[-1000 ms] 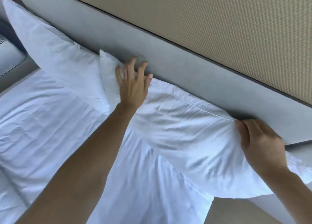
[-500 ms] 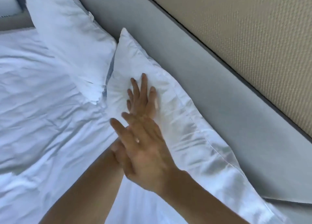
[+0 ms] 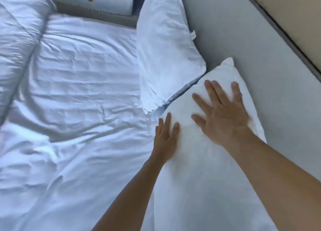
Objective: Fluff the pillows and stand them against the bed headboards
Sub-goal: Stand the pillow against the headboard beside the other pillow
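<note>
now both grips lie flat with fingers spread, holding nothing: the right grip (image 3: pixel 224 119) has slid off the left grip (image 3: pixel 165 138) across the near pillow (image 3: pixel 205 178), which leans on the headboard (image 3: pixel 251 44) beyond the fingertips. standing seems done; smoothing remains.

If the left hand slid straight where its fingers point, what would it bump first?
Probably the far pillow, at its lower edge. The left hand lies flat on the near pillow, fingers aimed that way; depth is unclear.
</note>
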### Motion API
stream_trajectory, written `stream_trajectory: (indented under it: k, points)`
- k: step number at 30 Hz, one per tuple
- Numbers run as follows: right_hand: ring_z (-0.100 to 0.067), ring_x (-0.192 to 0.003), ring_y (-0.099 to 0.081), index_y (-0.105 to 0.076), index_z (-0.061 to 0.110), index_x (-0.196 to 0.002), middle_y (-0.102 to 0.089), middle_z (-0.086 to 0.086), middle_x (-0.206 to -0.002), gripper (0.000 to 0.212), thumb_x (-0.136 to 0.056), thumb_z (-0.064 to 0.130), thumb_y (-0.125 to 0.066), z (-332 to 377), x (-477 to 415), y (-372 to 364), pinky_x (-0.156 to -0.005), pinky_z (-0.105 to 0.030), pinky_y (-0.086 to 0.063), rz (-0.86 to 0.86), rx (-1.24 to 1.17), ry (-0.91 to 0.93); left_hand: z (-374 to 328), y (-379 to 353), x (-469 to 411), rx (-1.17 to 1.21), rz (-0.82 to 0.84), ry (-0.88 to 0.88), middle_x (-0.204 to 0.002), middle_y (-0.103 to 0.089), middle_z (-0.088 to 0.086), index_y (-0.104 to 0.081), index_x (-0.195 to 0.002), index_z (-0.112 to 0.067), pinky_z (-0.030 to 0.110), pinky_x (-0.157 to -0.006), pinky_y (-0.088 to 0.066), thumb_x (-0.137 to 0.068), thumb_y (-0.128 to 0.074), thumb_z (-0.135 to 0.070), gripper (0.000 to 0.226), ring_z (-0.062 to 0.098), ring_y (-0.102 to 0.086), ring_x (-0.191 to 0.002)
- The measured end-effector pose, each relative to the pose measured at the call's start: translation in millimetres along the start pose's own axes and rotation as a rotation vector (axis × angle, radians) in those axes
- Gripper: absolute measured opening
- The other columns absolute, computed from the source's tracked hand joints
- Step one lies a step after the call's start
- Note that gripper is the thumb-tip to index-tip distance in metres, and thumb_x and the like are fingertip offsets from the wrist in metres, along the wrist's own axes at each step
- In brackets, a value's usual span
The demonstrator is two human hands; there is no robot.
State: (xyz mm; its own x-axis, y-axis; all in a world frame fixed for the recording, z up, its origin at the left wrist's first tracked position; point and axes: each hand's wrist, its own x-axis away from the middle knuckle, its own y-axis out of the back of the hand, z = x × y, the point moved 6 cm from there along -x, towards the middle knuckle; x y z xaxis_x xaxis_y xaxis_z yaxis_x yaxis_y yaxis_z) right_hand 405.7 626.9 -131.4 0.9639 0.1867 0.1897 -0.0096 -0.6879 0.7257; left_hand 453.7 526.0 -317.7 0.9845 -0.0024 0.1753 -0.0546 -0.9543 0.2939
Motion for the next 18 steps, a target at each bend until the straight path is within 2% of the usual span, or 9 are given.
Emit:
stream_trajectory:
  k: [3,6,8,9,11,12,14,16,18]
  points:
    - [-0.026,-0.15,0.022,0.0,0.034,-0.157,0.02,-0.011,-0.164,0.066,-0.097,0.059,-0.011,24.7,-10.3,10.0,-0.113,-0.063,0.02,0.044,0.031,-0.003,17.9,-0.4,-10.9,0.113,-0.053,0.109,-0.164,-0.013,-0.018,-0.017,-0.148,-0.062,0.039,-0.124,-0.007,-0.088,-0.033,-0.08,0.065,0.006,-0.005,-0.151]
    - [-0.032,-0.149,0.022,-0.006,0.031,-0.157,0.018,-0.018,-0.163,0.063,-0.098,0.053,-0.014,43.7,-21.0,17.7,-0.109,-0.067,0.02,0.036,0.028,0.005,54.2,2.9,-22.1,0.213,-0.131,0.329,-0.14,-0.049,-0.016,-0.05,-0.14,-0.035,0.032,-0.11,-0.032,-0.102,-0.034,-0.052,0.044,0.009,-0.041,-0.134]
    - [-0.03,-0.149,0.024,0.0,0.035,-0.156,0.02,-0.015,-0.163,0.063,-0.098,0.055,-0.009,36.4,-23.3,18.2,-0.109,-0.068,0.018,0.016,0.011,0.009,93.9,8.0,-36.6,0.281,-0.201,0.556,-0.125,-0.063,0.008,-0.059,-0.119,-0.014,0.037,-0.095,-0.042,-0.104,-0.035,-0.026,0.031,0.029,-0.057,-0.12]
    - [-0.028,-0.149,0.024,0.004,0.037,-0.156,0.021,-0.013,-0.163,0.063,-0.097,0.056,-0.006,30.3,-22.3,16.6,-0.11,-0.068,0.016,0.014,0.019,0.011,108.0,6.2,-47.3,0.301,-0.192,0.608,-0.116,-0.066,0.014,-0.063,-0.11,-0.015,0.038,-0.091,-0.047,-0.101,-0.04,-0.025,0.026,0.034,-0.061,-0.111]
    - [-0.026,-0.149,0.026,0.011,0.039,-0.154,0.025,-0.011,-0.162,0.062,-0.097,0.058,-0.002,20.3,-18.5,12.7,-0.111,-0.068,0.014,0.035,0.032,0.014,110.4,1.7,-59.1,0.384,-0.171,0.608,-0.08,-0.066,0.009,-0.062,-0.074,-0.025,0.035,-0.07,-0.051,-0.09,-0.055,-0.031,0.018,0.033,-0.062,-0.078]
    - [-0.026,-0.149,0.027,0.013,0.039,-0.154,0.026,-0.011,-0.162,0.062,-0.097,0.057,-0.002,17.3,-16.8,11.1,-0.112,-0.069,0.013,0.039,0.034,0.019,101.4,7.2,-59.1,0.348,-0.253,0.569,-0.064,-0.055,0.003,-0.053,-0.062,-0.024,0.032,-0.06,-0.041,-0.089,-0.057,-0.028,0.027,0.026,-0.052,-0.063]
    - [-0.027,-0.149,0.026,0.014,0.038,-0.154,0.025,-0.012,-0.162,0.061,-0.098,0.056,-0.003,13.9,-13.0,10.5,-0.112,-0.07,0.01,0.021,0.019,0.029,87.0,19.3,-45.6,0.365,-0.506,0.525,-0.061,-0.048,-0.004,-0.051,-0.067,-0.016,0.03,-0.061,-0.029,-0.096,-0.052,-0.021,0.029,0.014,-0.044,-0.059]
    - [-0.028,-0.15,0.023,0.011,0.038,-0.155,0.022,-0.014,-0.162,0.061,-0.098,0.054,-0.006,9.4,-10.1,9.9,-0.111,-0.072,0.009,-0.016,-0.003,0.013,85.1,25.5,-29.9,0.39,-0.699,0.529,-0.071,-0.054,-0.001,-0.052,-0.079,-0.008,0.027,-0.065,-0.03,-0.1,-0.044,-0.017,0.025,0.017,-0.05,-0.068]
    - [-0.03,-0.15,0.02,0.009,0.038,-0.155,0.021,-0.016,-0.162,0.06,-0.099,0.053,-0.007,5.3,-8.5,7.3,-0.111,-0.073,0.007,-0.023,-0.008,-0.013,86.8,20.2,-31.9,0.32,-0.665,0.507,-0.079,-0.058,0.009,-0.05,-0.08,-0.004,0.035,-0.068,-0.036,-0.099,-0.04,-0.012,0.022,0.03,-0.055,-0.079]
